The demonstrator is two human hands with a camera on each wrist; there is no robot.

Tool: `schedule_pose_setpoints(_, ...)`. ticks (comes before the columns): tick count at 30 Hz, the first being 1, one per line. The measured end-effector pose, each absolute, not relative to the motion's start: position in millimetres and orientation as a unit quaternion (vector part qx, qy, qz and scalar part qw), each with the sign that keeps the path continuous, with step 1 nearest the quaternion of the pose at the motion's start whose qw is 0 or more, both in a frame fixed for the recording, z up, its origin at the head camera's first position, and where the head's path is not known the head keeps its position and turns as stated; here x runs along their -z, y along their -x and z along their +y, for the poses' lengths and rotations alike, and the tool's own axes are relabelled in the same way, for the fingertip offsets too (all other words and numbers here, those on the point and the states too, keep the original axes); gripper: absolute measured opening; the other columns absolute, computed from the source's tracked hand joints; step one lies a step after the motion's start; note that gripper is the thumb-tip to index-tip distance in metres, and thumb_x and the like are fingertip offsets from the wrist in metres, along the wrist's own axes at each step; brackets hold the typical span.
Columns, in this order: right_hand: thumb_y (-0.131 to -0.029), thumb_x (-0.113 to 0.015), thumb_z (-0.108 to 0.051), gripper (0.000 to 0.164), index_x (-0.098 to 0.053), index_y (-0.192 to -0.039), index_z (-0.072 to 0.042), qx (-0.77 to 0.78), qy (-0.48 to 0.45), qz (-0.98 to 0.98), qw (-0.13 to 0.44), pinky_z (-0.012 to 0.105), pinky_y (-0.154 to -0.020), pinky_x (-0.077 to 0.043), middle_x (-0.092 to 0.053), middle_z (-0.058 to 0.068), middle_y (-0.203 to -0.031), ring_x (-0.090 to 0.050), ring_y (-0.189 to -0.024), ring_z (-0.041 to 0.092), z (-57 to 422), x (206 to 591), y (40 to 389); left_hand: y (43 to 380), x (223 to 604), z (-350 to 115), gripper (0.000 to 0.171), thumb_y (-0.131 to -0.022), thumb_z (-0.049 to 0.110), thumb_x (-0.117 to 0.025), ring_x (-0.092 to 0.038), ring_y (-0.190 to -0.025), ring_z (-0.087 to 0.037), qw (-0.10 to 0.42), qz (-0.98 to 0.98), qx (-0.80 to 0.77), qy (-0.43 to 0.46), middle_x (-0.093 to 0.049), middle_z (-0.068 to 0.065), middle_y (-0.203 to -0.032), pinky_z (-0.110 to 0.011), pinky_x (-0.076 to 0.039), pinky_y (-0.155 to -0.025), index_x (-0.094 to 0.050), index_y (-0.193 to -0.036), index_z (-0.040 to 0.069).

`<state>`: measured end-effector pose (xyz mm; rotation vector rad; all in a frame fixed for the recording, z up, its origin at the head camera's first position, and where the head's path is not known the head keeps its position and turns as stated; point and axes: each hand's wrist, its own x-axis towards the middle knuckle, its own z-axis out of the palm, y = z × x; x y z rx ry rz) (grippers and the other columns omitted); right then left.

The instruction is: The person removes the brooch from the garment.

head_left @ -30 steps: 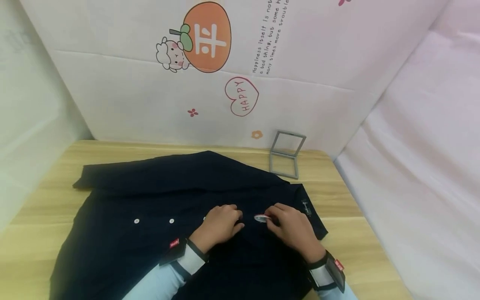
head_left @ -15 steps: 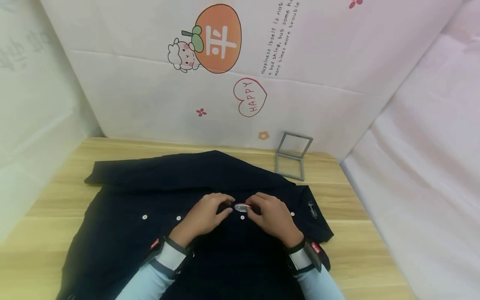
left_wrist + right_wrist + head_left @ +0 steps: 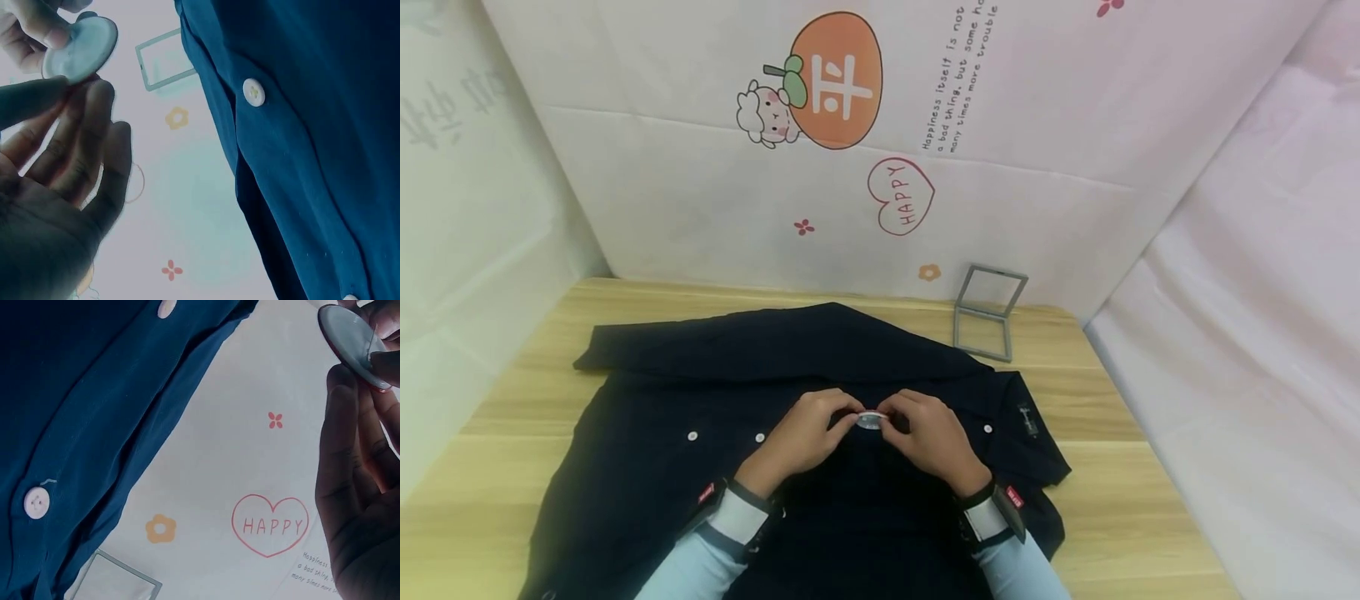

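Observation:
A round pin badge (image 3: 871, 420) is held between both hands above the dark navy shirt (image 3: 737, 350). My left hand (image 3: 805, 429) pinches its left edge, while my right hand (image 3: 932, 437) pinches the right edge. In the left wrist view the badge's pale back (image 3: 87, 53) shows between the thumbs and fingers. A thin metal pin stands out from the badge back (image 3: 347, 337) in the right wrist view. Several white buttons, one of them a shirt button (image 3: 692, 436), run along the shirt's front. The part of the shirt below the hands is partly hidden.
Behind the collar, a grey square frame case (image 3: 983, 315) stands unfolded on the wooden table (image 3: 1120, 500). A printed white cloth (image 3: 700, 192) hangs at the back, with more pale cloth at both sides.
The right hand has brought the badge leftward to the left hand. The left hand has gone from resting on the shirt to pinching the badge. The head view has shifted slightly.

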<state>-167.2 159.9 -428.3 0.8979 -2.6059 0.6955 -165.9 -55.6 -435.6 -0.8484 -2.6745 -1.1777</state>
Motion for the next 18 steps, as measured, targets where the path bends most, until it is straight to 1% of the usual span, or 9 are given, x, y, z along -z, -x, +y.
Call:
schedule_pose_setpoints(4, -0.088, -0.071, -0.011, 0.006, -0.071, -0.092, -0.014, -0.285, -0.328, -0.889, 0.147, 0.019, -0.059, -0.05, -0.067, -0.002, -0.088, -0.061, -0.067, 0.007, 158, 425, 168, 169, 433, -64, 0.013, -0.096, 0.013, -0.063, -0.064, -0.089, -0.01, 0.051, -0.85, 0.426, 0.306, -0.068, 0.0, -0.102, -0.029, -0.056, -0.078, -0.07, -0.107, 0.013)
schedule_pose_setpoints(7, -0.089, -0.07, -0.01, 0.005, -0.071, -0.093, -0.012, -0.314, -0.337, -0.877, 0.138, 0.023, -0.06, -0.053, -0.068, 0.0, -0.089, -0.06, -0.068, 0.004, 152, 421, 170, 169, 431, -71, 0.014, -0.097, 0.016, -0.061, -0.062, -0.081, -0.008, 0.046, -0.834, 0.456, 0.307, -0.067, 0.0, -0.102, -0.026, -0.055, -0.069, -0.069, -0.109, 0.014)
schedule_pose_setpoints(9, -0.089, -0.07, -0.01, 0.005, -0.071, -0.094, -0.011, -0.326, -0.34, -0.872, 0.13, 0.026, -0.06, -0.055, -0.068, 0.001, -0.089, -0.06, -0.069, 0.004, 148, 417, 171, 168, 429, -76, 0.015, -0.097, 0.017, -0.061, -0.061, -0.079, -0.007, 0.048, -0.828, 0.469, 0.303, -0.068, 0.0, -0.102, -0.024, -0.055, -0.068, -0.069, -0.109, 0.014)
schedule_pose_setpoints(12, -0.09, -0.07, -0.011, 0.005, -0.071, -0.095, -0.01, -0.334, -0.343, -0.868, 0.127, 0.026, -0.06, -0.055, -0.068, 0.001, -0.089, -0.061, -0.069, 0.005, 143, 415, 172, 167, 427, -80, 0.015, -0.097, 0.017, -0.061, -0.061, -0.079, -0.007, 0.067, -0.824, 0.476, 0.299, -0.068, 0.0, -0.101, -0.022, -0.054, -0.068, -0.07, -0.109, 0.012)
schedule_pose_setpoints(14, -0.09, -0.07, -0.012, 0.007, -0.071, -0.096, -0.01, -0.338, -0.344, -0.867, 0.128, 0.025, -0.06, -0.054, -0.068, 0.002, -0.089, -0.061, -0.07, 0.005, 140, 415, 172, 167, 427, -82, 0.014, -0.097, 0.016, -0.062, -0.062, -0.081, -0.006, 0.089, -0.826, 0.471, 0.298, -0.069, 0.0, -0.1, -0.023, -0.054, -0.071, -0.071, -0.107, 0.011)
schedule_pose_setpoints(18, -0.091, -0.071, -0.018, 0.012, -0.07, -0.099, -0.01, -0.345, -0.332, -0.869, 0.126, 0.021, -0.06, -0.052, -0.067, 0.0, -0.088, -0.059, -0.07, 0.005, 137, 416, 171, 167, 424, -87, 0.012, -0.095, 0.014, -0.063, -0.063, -0.081, -0.007, 0.12, -0.827, 0.467, 0.288, -0.07, 0.0, -0.097, -0.024, -0.054, -0.071, -0.072, -0.104, 0.01)
